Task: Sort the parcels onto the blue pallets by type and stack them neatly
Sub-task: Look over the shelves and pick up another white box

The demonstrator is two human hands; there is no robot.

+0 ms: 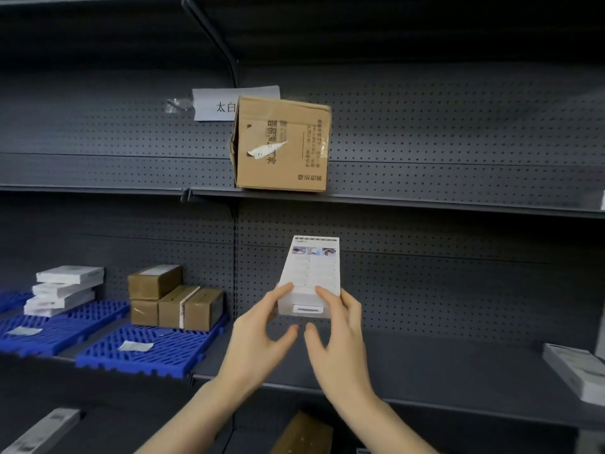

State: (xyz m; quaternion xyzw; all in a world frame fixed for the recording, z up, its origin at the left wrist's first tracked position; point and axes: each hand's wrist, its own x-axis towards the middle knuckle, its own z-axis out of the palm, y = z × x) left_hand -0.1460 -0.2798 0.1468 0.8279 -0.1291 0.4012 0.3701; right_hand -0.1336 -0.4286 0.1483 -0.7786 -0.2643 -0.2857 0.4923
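Holding a slim white printed carton up in front of the dark grey pegboard back wall, I have it pinched at its near end between both hands. My left hand has its fingers curled round the carton's left edge, thumb underneath and apart from the box; my right hand grips the right edge the same way, fingers on the top face, thumb hanging just below. The carton tilts away from me, its far end higher, above the bare middle of the grey metal shelf.

Toward the shelf's left end sit two blue plastic grid pallets. The nearer blue pallet carries a group of brown cardboard boxes at its back edge, against the wall, one stacked on top of the others. The farther blue pallet holds a leaning stack of flat white boxes at its back left corner. Both are well apart from my hands.

On the shelf above, a larger battered brown cardboard box stands at the front edge, partly covering a white paper sign taped to the wall. Another white box lies at the right end of my shelf.
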